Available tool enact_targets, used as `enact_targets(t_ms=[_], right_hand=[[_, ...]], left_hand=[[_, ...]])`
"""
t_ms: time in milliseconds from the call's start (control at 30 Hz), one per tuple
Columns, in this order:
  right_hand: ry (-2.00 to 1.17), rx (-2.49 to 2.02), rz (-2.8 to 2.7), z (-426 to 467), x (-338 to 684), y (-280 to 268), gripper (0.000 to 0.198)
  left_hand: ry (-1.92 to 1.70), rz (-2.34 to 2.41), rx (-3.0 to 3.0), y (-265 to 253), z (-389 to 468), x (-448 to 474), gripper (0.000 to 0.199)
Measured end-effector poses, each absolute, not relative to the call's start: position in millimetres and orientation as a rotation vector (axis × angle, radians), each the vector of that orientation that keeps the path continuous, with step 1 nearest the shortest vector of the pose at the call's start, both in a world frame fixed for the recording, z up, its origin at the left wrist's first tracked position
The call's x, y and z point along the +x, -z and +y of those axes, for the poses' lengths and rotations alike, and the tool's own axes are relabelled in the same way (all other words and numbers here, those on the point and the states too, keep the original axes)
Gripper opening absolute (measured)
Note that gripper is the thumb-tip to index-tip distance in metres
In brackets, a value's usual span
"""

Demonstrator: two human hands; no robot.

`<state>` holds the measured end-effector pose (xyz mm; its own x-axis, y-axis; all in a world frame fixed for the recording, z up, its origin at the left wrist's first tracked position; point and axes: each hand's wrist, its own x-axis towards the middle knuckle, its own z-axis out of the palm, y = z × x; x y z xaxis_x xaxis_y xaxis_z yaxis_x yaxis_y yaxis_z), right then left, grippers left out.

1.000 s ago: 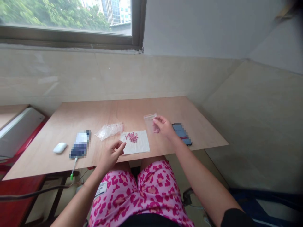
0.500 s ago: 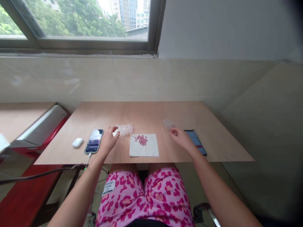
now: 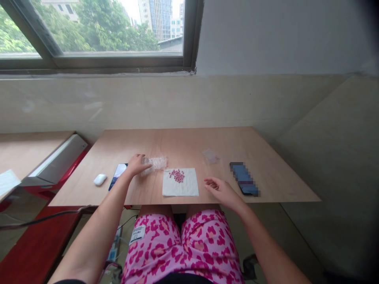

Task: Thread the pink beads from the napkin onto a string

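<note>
My left hand (image 3: 137, 165) is at the left end of a crumpled clear plastic bag (image 3: 158, 162), with thumb and fingers around the plastic. My right hand (image 3: 217, 188) is just right of a white paper napkin (image 3: 180, 189), its fingers loosely curled and apart, and nothing shows in them. A small heap of pinkish-red beads (image 3: 177, 176) lies on the upper part of the napkin. Behind my right hand a small clear plastic bag (image 3: 211, 156) lies flat on the table.
The wooden table (image 3: 183, 142) stands against the wall. A phone (image 3: 117, 175) is partly covered by my left forearm, and a white earbud case (image 3: 100, 180) lies to its left. Another dark phone (image 3: 244, 178) lies at the right. A black cable (image 3: 59, 214) runs past the table's left front corner.
My right hand has let go of the small clear bag and drawn back towards me, nearer the napkin. My left hand has moved slightly forward onto the crumpled bag's end.
</note>
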<state>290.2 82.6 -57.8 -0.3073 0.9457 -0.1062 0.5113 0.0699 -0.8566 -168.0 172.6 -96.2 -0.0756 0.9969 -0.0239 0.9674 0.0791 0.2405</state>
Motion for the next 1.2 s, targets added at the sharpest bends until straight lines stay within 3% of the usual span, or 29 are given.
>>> enact_targets(t_ms=[100,233,433,700,867,1067,1200], right_hand=[[-1.193,-1.417,-1.871,81,285,59,0.032],[-1.209,-1.380,-1.891,76,280,55,0.031],[-1.231,-1.369,-1.894,67,278,51,0.031],[-1.183,-1.252,-1.928,59,256,32,0.027],[-1.222,-1.032,-1.820,51,225,-2,0.029],[-1.169,-0.826,-1.966,39,197,-9,0.017],[-1.180,-0.948,-1.981,34,186,13,0.016]], left_hand=[[-0.240,2.164,1.990,96,176,-169,0.085],[-0.289,2.126,1.981,97,183,-167,0.065],[-0.422,2.070,1.929,87,175,-164,0.056],[-0.842,1.703,1.821,21,112,-121,0.052],[-0.772,1.329,1.866,-9,52,-54,0.041],[-0.764,1.381,1.996,13,14,-7,0.035],[-0.818,1.460,2.067,40,10,-1,0.048]])
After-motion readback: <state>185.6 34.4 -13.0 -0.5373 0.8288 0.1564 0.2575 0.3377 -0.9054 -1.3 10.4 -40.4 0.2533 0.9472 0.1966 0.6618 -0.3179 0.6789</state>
